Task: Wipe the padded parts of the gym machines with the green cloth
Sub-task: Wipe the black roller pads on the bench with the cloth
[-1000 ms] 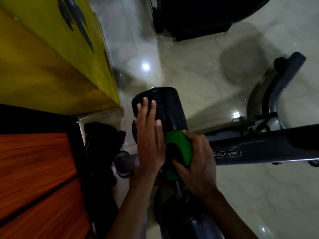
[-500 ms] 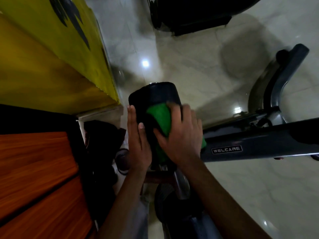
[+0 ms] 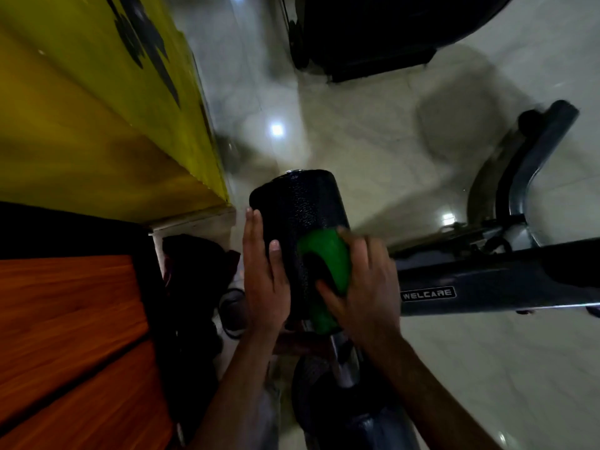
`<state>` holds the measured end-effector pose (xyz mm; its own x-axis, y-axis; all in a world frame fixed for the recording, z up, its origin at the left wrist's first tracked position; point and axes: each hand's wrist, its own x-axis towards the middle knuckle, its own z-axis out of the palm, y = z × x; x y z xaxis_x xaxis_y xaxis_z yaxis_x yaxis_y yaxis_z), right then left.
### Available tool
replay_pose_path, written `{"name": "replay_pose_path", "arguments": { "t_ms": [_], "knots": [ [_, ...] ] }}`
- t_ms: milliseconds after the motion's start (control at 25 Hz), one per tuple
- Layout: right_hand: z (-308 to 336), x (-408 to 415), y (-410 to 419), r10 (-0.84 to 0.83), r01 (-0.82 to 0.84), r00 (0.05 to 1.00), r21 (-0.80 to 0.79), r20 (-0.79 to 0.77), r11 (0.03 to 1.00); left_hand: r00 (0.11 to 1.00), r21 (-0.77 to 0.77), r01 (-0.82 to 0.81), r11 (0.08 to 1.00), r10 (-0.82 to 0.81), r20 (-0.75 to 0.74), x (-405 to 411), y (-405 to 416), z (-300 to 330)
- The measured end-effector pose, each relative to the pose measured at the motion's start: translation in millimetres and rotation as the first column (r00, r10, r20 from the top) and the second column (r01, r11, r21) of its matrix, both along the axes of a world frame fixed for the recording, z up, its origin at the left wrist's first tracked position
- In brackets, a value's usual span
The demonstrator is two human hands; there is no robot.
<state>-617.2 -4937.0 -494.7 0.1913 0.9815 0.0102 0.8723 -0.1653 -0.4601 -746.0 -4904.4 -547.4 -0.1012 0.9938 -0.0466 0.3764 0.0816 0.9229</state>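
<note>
Against roller pad [image 3: 302, 206]: green cloth [image 3: 328, 254].

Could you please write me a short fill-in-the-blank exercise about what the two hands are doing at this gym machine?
1. The right hand presses a cloth of ____ colour against the black roller pad.
2. The left hand rests flat on the roller pad's ____ side.
3. The label on the machine frame reads ____.

Missing words: green; left; WELCARE
</note>
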Motion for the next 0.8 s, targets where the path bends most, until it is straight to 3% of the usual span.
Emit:
{"name": "replay_pose_path", "arguments": {
  "t_ms": [240, 320, 520, 680, 800],
  "knots": [
    [6.7, 14.7, -37.4, -0.095, 0.093, 0.959, -0.021, -0.265, 0.995, 0.976, 0.021, 0.067, 0.998, -0.061, -0.211, 32.0, 17.2, 16.6],
    [7.3, 11.1, -27.0, -0.099, 0.103, 0.953, -0.001, -0.286, 0.995, 0.98, 0.028, 0.083, 0.996, -0.077, -0.185, 26.1, 15.9, 7.2],
    [6.0, -11.2, 12.4, -0.016, 0.014, 0.998, 0.038, 0.065, 0.999, 0.996, 0.052, 0.086, 0.995, -0.086, 0.014, 10.0, 13.4, -8.5],
    [4.2, -17.2, 89.2, -0.04, 0.032, 0.994, 0.078, 0.105, 0.996, 0.998, 0.052, 0.065, 0.997, -0.066, 0.015, 11.2, 13.0, -12.3],
    [3.7, -16.2, 134.7, 0.014, -0.009, 0.992, -0.037, 0.126, 0.999, 0.997, 0.029, 0.071, 0.997, -0.071, 0.01, 11.3, 12.1, -10.0]
  ]
}}
